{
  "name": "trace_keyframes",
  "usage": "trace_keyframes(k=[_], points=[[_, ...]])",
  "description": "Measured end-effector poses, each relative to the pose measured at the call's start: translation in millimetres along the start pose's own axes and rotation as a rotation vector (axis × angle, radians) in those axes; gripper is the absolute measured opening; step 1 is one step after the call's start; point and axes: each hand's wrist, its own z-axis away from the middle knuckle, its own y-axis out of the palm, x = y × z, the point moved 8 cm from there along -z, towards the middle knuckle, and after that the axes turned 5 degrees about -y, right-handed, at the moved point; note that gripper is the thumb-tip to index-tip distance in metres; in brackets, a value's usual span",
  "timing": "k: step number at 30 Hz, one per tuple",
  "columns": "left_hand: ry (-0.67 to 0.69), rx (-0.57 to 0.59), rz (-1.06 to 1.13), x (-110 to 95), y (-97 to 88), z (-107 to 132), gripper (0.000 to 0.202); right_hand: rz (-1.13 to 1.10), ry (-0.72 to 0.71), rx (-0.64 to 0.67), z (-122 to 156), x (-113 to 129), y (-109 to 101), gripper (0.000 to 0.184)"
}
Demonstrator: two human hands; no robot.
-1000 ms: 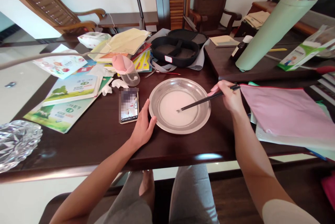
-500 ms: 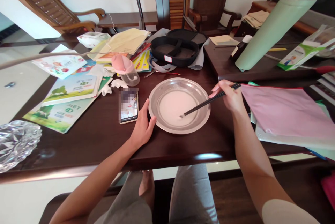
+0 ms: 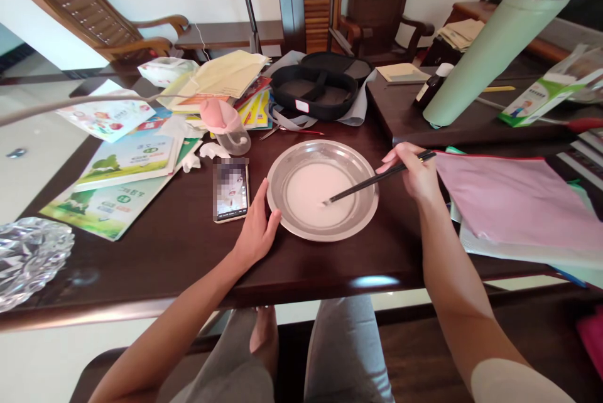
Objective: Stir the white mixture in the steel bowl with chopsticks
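A round metal basin (image 3: 362, 218) with a wide rim stands on the dark wooden table. Inside it is a milky white liquid (image 3: 311, 186). My left hand (image 3: 257, 227) holds the basin's left side, thumb on the near rim and fingers curved along the outer edge. Black chopsticks (image 3: 362, 186) are pinched in my right hand (image 3: 411, 171), which hovers beyond the right rim. They slant down to the left, pressed together, with their tips in the white liquid. A phone (image 3: 232, 189) with a lit screen lies just left of my left hand.
Left of the basin are a pink-topped bottle (image 3: 223, 127), crumpled tissue (image 3: 214, 150), booklets (image 3: 127, 158) and a glass dish (image 3: 32, 262). Behind it sits an open black case (image 3: 313, 92). To the right are a pink folder (image 3: 518, 199) and a tall green flask (image 3: 494, 58).
The chopstick tips have shifted slightly left and away from me in the liquid. My left hand and the basin have stayed in place.
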Motion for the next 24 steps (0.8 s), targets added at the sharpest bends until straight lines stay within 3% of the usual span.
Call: trace_keyframes(k=[4,6,8,13,15,21,24], points=[[-0.01,0.007,0.017,-0.6,-0.3,-0.3,0.071,0.007,0.028,0.221,8.5,4.5,30.7,0.039],[-0.012,0.006,0.01,-0.6,-0.4,-0.3,0.071,0.026,0.006,0.253,10.1,9.4,37.5,0.037],[-0.009,0.002,-0.003,-0.7,-0.5,-0.4,0.07,0.046,-0.017,0.201,7.7,11.9,32.6,0.035],[0.016,-0.01,-0.022,-1.3,-0.8,-0.6,0.07,0.074,-0.021,-0.046,-0.4,5.6,-2.8,0.039],[0.021,-0.011,-0.023,-1.4,-0.7,-0.5,0.07,0.054,0.008,-0.051,-0.4,1.5,-5.8,0.041],[-0.004,-0.009,-0.014,-0.6,-0.8,-0.2,0.07,0.086,0.004,0.258,7.9,8.8,32.6,0.037],[-0.016,-0.003,-0.008,-0.2,-0.7,-0.3,0.07,0.092,-0.04,0.246,6.2,13.4,32.3,0.033]])
